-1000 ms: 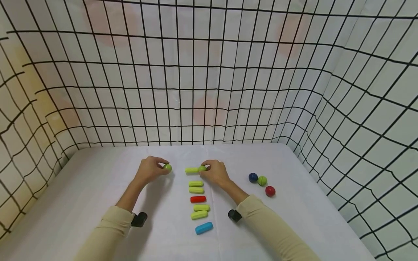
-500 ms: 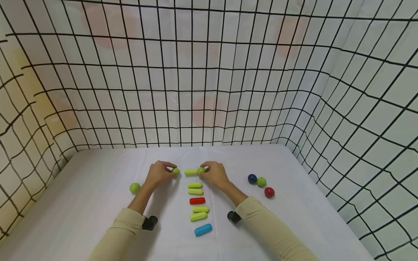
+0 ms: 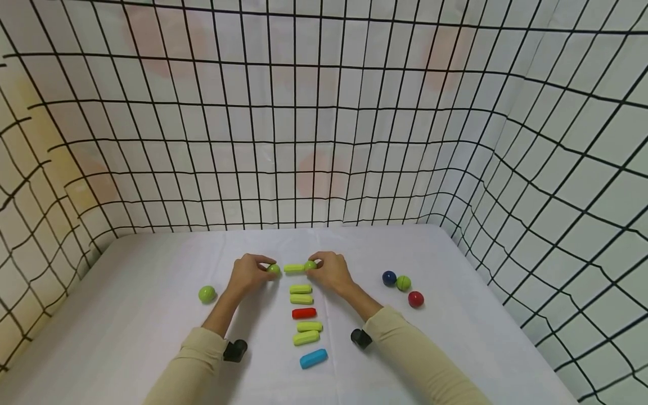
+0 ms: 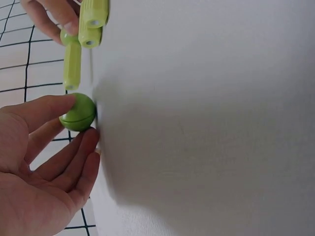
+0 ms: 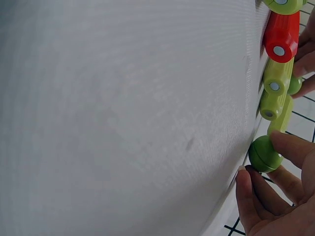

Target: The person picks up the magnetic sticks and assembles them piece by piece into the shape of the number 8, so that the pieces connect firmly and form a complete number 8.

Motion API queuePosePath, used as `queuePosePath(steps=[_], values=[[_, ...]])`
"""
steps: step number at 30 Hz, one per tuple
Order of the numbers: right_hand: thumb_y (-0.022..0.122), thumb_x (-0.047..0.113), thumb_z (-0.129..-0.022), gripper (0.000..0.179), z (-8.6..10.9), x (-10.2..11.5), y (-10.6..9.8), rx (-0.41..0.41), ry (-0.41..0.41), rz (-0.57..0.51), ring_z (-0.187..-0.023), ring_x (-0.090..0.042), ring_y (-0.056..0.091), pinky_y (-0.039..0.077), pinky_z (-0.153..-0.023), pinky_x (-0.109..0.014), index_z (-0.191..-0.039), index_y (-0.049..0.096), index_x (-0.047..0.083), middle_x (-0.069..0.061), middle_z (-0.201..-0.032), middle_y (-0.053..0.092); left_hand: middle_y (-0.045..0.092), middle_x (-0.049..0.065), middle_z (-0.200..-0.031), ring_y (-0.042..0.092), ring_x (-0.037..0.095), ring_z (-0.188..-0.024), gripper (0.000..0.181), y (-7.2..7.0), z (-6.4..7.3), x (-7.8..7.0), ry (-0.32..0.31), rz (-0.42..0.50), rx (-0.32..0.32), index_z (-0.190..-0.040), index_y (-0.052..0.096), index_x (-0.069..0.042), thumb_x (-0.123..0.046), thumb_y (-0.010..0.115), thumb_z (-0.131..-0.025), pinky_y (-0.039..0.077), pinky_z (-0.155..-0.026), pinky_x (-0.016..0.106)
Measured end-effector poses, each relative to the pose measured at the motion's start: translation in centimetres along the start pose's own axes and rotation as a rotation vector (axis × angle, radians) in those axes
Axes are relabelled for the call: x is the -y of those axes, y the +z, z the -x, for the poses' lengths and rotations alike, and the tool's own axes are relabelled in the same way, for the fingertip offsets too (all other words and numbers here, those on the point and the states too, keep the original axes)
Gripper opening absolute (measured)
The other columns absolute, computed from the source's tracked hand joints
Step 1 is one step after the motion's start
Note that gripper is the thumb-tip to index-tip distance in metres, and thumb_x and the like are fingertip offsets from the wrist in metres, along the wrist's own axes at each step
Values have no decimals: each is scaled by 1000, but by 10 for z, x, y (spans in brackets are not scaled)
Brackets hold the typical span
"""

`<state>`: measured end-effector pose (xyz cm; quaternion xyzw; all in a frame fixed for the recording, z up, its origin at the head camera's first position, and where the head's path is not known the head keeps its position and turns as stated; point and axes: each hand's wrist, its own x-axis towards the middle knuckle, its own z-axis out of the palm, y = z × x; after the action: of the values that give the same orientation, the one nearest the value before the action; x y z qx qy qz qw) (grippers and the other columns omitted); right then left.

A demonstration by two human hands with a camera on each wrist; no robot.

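My left hand point(image 3: 248, 274) pinches a green ball point(image 4: 78, 112) between thumb and fingers, close over the white table. Across from it, my right hand point(image 3: 330, 271) pinches another green ball point(image 5: 265, 153) at the right end of a yellow-green magnetic rod point(image 3: 293, 268). The rod's free left end faces the left hand's ball, with a small gap between them in the head view. Below the rod, a column of loose rods runs toward me: several yellow-green ones point(image 3: 301, 289), a red rod point(image 3: 304, 313) and a blue rod point(image 3: 314, 358). Metal discs show in some rod ends.
A green ball point(image 3: 206, 294) lies left of the left forearm. On the right lie a dark blue ball point(image 3: 389, 278), a grooved green ball point(image 3: 403, 283) and a red ball point(image 3: 416, 298). Black wire mesh point(image 3: 319, 185) stands along the table's back and sides.
My left hand has moved right with its green ball, closer to the rod's free end. The loose green ball at left has come out from behind the left forearm. My right hand stays in place.
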<state>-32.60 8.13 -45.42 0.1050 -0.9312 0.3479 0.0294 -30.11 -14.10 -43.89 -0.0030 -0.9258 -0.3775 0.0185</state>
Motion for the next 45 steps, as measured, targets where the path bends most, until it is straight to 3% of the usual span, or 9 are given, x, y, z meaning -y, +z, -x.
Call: queuePosePath(steps=[13,19,22,28,33,45], values=[[80,22,-85,31,1,2,-1,0,7,16,-90,-21,71,57,-76,-35,-114,75,11,-9,-103,77,78,17,-101,72,25,-88,31,4,2,-4,7,62,-13,-110,79,-10,-15,81,-80,54,-72,32],[79,22,-85,31,1,1,0,-5,5,13,-91,-21,71,57,-76,-35,-114,76,11,-9,-102,77,75,18,-115,70,32,-106,35,5,0,1,-51,94,17,-117,77,-15,-21,80,-83,55,-88,43],[79,21,-85,31,0,1,0,-7,3,6,-91,-21,71,57,-77,-35,-114,76,11,-9,-101,78,74,14,-120,67,29,-111,34,5,-1,6,-82,127,32,-120,76,-18,-26,78,-87,52,-91,43],[80,21,-85,31,0,-1,1,-11,-1,4,-91,-21,71,57,-77,-35,-113,76,11,-9,-101,78,78,4,-108,61,17,-95,34,4,-5,14,-148,237,71,-122,75,-22,-30,75,-90,43,-77,28],[80,22,-85,32,1,0,0,0,3,6,-92,-21,71,57,-77,-35,-115,75,11,-9,-102,77,79,2,-103,63,12,-86,34,4,-9,20,-196,317,83,-123,75,-19,-27,73,-91,44,-74,24],[82,22,-83,31,-1,-3,-1,-4,18,-22,-91,-20,71,57,-76,-34,-112,76,11,-8,-102,78,78,5,-109,64,13,-91,32,4,-7,20,-177,375,99,-123,75,-17,-27,73,-92,45,-77,24]])
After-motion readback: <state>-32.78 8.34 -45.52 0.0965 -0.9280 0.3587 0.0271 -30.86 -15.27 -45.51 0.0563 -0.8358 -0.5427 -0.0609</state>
